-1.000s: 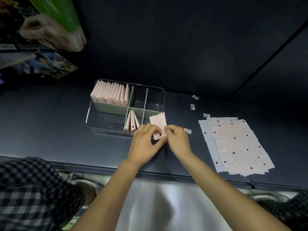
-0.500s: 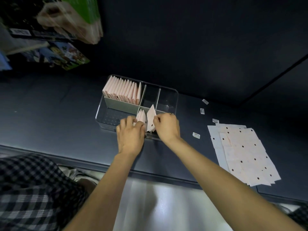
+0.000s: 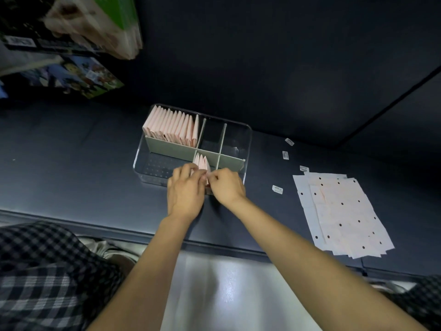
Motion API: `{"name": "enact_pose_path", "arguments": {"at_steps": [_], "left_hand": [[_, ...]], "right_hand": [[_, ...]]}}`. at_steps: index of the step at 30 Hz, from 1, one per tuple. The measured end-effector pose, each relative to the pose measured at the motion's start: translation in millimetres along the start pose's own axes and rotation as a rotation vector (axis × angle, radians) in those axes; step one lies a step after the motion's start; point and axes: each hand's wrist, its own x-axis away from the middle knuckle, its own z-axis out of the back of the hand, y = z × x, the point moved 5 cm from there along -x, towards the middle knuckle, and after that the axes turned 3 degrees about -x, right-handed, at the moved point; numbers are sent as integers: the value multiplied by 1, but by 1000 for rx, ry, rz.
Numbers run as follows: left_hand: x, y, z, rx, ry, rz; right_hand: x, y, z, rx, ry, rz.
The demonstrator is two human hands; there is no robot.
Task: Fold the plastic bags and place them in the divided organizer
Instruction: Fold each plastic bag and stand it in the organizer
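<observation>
Both hands' grips pinch a folded pale-pink plastic bag [image 3: 207,180], left hand [image 3: 185,190] and right hand [image 3: 226,186] meeting at the near middle compartment of the clear divided organizer [image 3: 248,139].

Clear plastic divided organizer [image 3: 248,137] sits mid-table, on the dark flat tabletop [image 3: 71,168]. Its back-left compartment holds a row of folded pink plastic bags [image 3: 171,126] standing on edge. A few more folded pink bags [image 3: 201,161] stand in the front-middle compartment. Left hand [image 3: 185,191] and right hand [image 3: 226,186] meet at its front wall. Stack of flat pink dotted bags [image 3: 341,211] lies right, well apart. Small white paper labels [image 3: 277,189] are scattered between.
</observation>
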Motion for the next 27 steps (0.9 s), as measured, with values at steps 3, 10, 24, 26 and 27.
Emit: {"name": "enact_pose_path", "arguments": {"at_steps": [3,10,24,26,27], "left_hand": [[-1,0,-2,-53,-23,24],[14,53,1,21,130,-183],[100,87,-107,-159,-555,-496],[100,87,-108,-175,-577,-491],[101,87,-108,-182,-583,-488]], "right_hand": [[22,38,22,-81,125,77],[81,235,90,19,299,-219],[125,347,112,25,454,-387],[125,347,114,19,477,-378],[125,346,116,20,496,-376]]}}
